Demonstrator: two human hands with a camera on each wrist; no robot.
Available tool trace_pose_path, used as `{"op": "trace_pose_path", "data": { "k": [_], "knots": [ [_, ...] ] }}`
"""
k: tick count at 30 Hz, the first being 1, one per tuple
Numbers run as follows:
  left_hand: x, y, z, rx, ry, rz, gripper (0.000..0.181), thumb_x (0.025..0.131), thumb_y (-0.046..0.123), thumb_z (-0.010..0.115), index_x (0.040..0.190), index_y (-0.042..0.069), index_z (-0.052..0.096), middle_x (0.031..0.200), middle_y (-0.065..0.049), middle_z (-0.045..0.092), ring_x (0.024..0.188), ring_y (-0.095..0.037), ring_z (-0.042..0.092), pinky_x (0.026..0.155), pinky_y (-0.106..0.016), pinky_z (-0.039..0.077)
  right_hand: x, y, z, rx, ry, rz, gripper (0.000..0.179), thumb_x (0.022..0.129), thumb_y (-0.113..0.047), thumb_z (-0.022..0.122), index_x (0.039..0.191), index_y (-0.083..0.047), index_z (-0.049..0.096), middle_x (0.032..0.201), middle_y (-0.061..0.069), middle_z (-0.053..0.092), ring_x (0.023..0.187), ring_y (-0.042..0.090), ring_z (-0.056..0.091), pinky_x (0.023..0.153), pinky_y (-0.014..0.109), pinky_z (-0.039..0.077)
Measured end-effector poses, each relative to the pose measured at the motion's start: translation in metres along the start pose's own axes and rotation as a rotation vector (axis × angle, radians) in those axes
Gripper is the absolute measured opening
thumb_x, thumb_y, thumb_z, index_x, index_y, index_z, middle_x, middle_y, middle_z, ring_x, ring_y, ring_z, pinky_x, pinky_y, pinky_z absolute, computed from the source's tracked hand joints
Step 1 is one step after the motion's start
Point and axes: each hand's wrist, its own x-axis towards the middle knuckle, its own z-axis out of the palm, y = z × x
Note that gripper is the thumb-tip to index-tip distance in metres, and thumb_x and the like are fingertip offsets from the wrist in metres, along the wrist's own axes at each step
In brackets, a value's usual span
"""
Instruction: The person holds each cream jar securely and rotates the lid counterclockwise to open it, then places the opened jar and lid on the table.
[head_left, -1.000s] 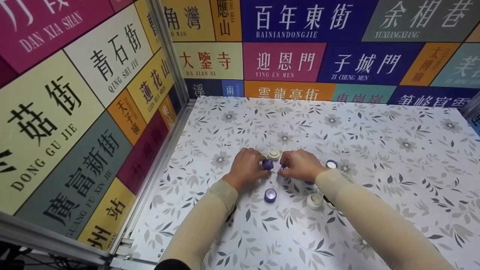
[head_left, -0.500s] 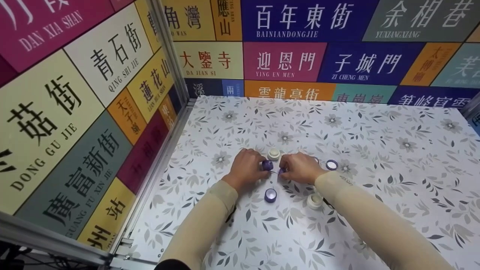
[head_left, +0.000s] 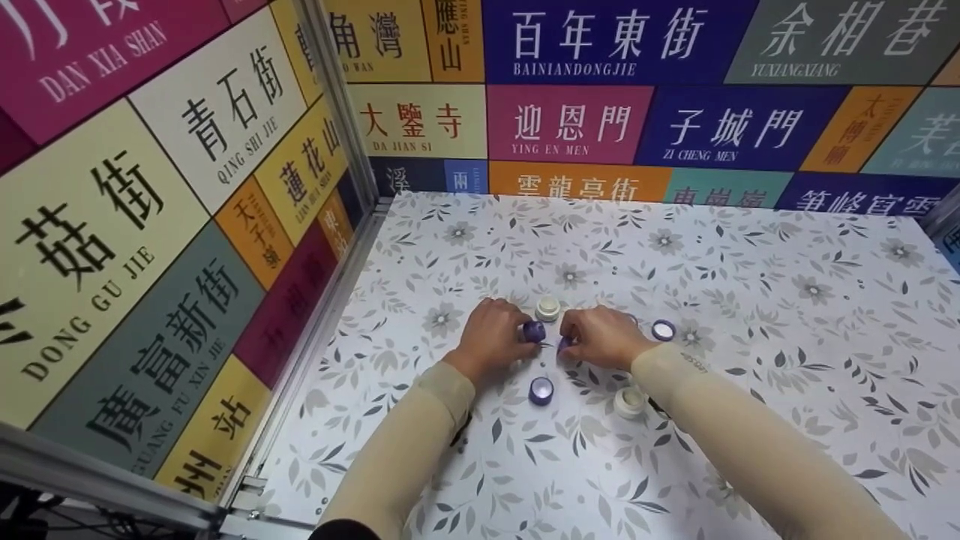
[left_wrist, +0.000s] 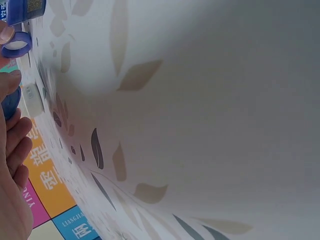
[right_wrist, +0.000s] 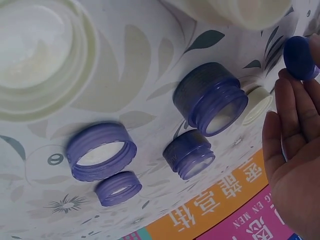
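Note:
In the head view my left hand (head_left: 491, 334) grips a small purple jar-like piece (head_left: 534, 331) between thumb and fingers. Facing it, my right hand (head_left: 604, 336) pinches a purple ring-shaped cap (left_wrist: 17, 45), whose open side shows in the left wrist view. From the right wrist view the same cap appears as a blue disc above the right fingers (right_wrist: 287, 115). The two held pieces are a short gap apart, just above the table. Behind them stands a cream jar (head_left: 547, 308). Fingers hide much of both pieces.
A purple cap (head_left: 541, 391) lies in front of the hands, another cap (head_left: 664, 330) to the right. A cream jar (head_left: 628, 403) sits by the right wrist. Under the right hand stand two open purple jars, one larger (right_wrist: 210, 100), one smaller (right_wrist: 190, 155). Patterned panels border the table.
The right hand has shifted slightly toward me and turned a little, keeping the cap pinched. The left hand has stayed almost still with its purple piece.

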Motion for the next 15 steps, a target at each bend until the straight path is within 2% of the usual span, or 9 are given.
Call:
{"op": "trace_pose_path", "data": {
  "k": [5,12,15],
  "knots": [
    [-0.0004,0.0,-0.0006,-0.007,-0.003,-0.002,0.03,0.077,0.046,0.077,0.087,0.017,0.075,0.078,0.003,0.063,0.081,-0.02,0.058,0.085,-0.038,0.042,-0.0009,0.0004,-0.0009,-0.02,-0.011,-0.018,0.042,0.075,-0.031,0.086,0.11,-0.011,0.074,0.094,0.002,0.074,0.085,0.022,0.067,0.078,0.045,0.052],
    [-0.0013,0.0003,-0.0007,-0.014,0.017,-0.002,0.031,0.077,0.045,0.078,0.089,0.017,0.076,0.08,0.004,0.064,0.081,-0.019,0.058,0.084,-0.037,0.042,-0.0017,0.0001,-0.0033,-0.07,-0.079,-0.048,0.024,0.076,-0.029,0.085,0.096,-0.019,0.078,0.084,-0.007,0.072,0.076,0.018,0.064,0.072,0.043,0.051],
    [-0.0017,0.0004,-0.0009,-0.012,0.015,0.002,0.032,0.076,0.046,0.078,0.09,0.017,0.076,0.081,0.004,0.065,0.081,-0.02,0.058,0.084,-0.037,0.042,-0.0027,0.0005,-0.0034,-0.125,-0.082,-0.067,0.022,0.075,-0.028,0.085,0.094,-0.018,0.077,0.083,-0.005,0.072,0.075,0.018,0.063,0.07,0.044,0.051]
  ]
}}
